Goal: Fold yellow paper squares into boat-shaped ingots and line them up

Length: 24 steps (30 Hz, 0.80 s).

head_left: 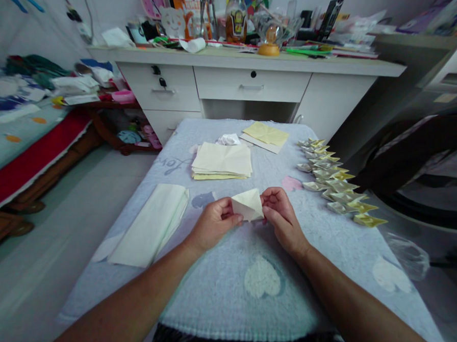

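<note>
A pale blue cloth [205,305] with printed hearts covers the desk [226,273]. Behind it stands a white cabinet [251,90] with drawers, its top crowded; a bed [23,130] is to the left over a grey floor [66,230], and a washer [444,88] to the right.

The paper [248,205], small and folded, is held above the near middle of the desk. The left hand [213,220] pinches its left edge, the right hand [282,214] its right. One corner points up and to the right; the sides look nearly equal, so I can't be sure of a long axis. Beyond it is a stack [222,161] of sheets; left, a white wad [150,226] lies slanting away. At right, paper boats [338,185] lie lengthwise across the desk.

A jar [236,22] on the cabinet bears a yellow-and-black label, too small to read.
</note>
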Tool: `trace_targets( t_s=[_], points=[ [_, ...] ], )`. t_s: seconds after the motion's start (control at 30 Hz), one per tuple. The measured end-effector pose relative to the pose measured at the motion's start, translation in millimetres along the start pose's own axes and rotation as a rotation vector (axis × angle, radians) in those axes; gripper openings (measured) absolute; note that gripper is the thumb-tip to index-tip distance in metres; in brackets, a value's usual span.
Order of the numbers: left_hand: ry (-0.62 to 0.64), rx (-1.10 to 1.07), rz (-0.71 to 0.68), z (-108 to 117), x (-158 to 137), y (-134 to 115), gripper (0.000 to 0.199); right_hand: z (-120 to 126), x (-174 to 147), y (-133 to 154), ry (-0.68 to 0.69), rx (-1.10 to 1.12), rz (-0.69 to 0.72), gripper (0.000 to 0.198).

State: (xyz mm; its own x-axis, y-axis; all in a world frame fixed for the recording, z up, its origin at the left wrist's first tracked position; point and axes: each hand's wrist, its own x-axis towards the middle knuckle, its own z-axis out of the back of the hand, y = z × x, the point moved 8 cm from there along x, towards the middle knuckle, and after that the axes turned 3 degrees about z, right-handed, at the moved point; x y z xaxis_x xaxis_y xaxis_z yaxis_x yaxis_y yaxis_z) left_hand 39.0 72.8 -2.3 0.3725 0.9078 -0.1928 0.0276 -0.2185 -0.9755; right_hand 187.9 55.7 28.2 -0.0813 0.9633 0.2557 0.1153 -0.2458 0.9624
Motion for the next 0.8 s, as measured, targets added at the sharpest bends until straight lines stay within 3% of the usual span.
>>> trace_targets(
  t_s=[0.13,0.23,0.3,0.37,0.5,0.53,0.67,0.8],
  points=[
    [-0.023,-0.078,-0.002,1,0,-1,0.039,-8,-3,6,0.092,-0.11,0.074,0.033],
    [-0.009,-0.052,-0.012,0,0,-1,0.037,-11,-2,8,0.139,-0.277,0.111,0.011],
    [-0.003,0.031,-0.046,0,-1,-1,0.034,-13,0,8,0.166,-0.329,0.127,0.011],
    [-0.056,0.166,-0.137,3,-3,-7,0.04,-12,1,8,0.175,-0.332,0.133,0.016],
    [-0.188,0.344,-0.378,12,-14,-28,0.076,-11,2,10,0.177,-0.363,0.151,0.016],
    [-0.176,0.357,-0.406,12,-15,-32,0.072,-11,2,10,0.182,-0.377,0.156,0.016],
    [-0.068,0.524,-0.419,14,-16,-42,0.021,-10,2,12,0.188,-0.405,0.16,0.014],
    [-0.06,0.592,-0.359,23,-14,-43,0.011,-10,3,11,0.196,-0.401,0.151,0.012]
  ],
)
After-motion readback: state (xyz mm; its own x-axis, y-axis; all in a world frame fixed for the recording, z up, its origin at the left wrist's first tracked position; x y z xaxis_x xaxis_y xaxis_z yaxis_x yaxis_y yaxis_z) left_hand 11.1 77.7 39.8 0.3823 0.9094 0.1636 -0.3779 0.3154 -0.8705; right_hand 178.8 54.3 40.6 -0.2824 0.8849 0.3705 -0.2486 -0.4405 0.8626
